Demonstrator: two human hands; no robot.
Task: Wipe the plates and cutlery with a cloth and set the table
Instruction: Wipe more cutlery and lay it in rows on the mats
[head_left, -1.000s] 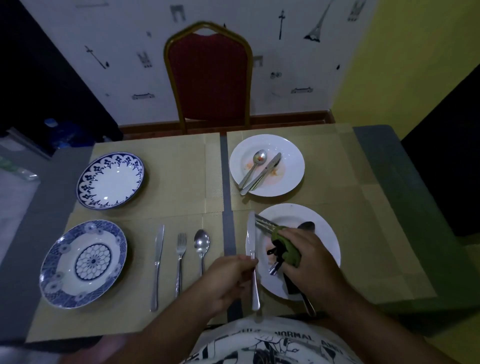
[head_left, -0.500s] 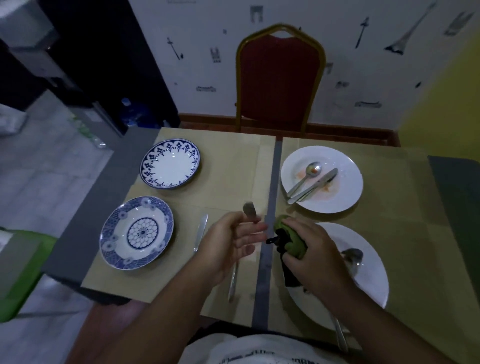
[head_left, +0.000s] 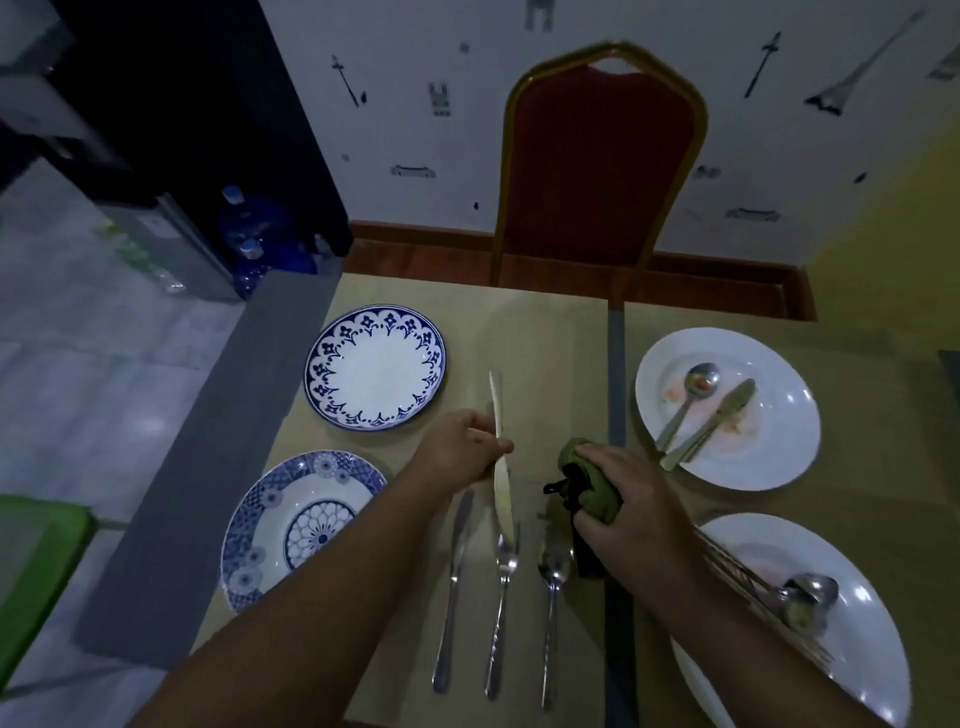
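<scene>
My left hand (head_left: 460, 449) is closed in a pinch on a knife (head_left: 500, 457), gripping it near the middle so the blade points away from me, above the mat (head_left: 550, 343). The knife's near end hangs over the tines of the fork (head_left: 501, 613) lying below it. My right hand (head_left: 631, 501) is curled tight around a bunched green cloth (head_left: 592, 486), with a dark strip of it trailing down toward the grey gap between the mats.

On the mat in front of me lie a second knife (head_left: 453, 597), the fork and a spoon (head_left: 551, 608), side by side, handles toward me. Left of them sits a blue patterned plate (head_left: 260, 525), and beyond it a white plate with a blue rim (head_left: 375, 366). On the right, a far white plate (head_left: 769, 452) carries a spoon and knife with reddish smears. The near white plate (head_left: 878, 649) holds more cutlery, partly hidden by my right forearm. A red chair (head_left: 597, 161) stands past the table.
</scene>
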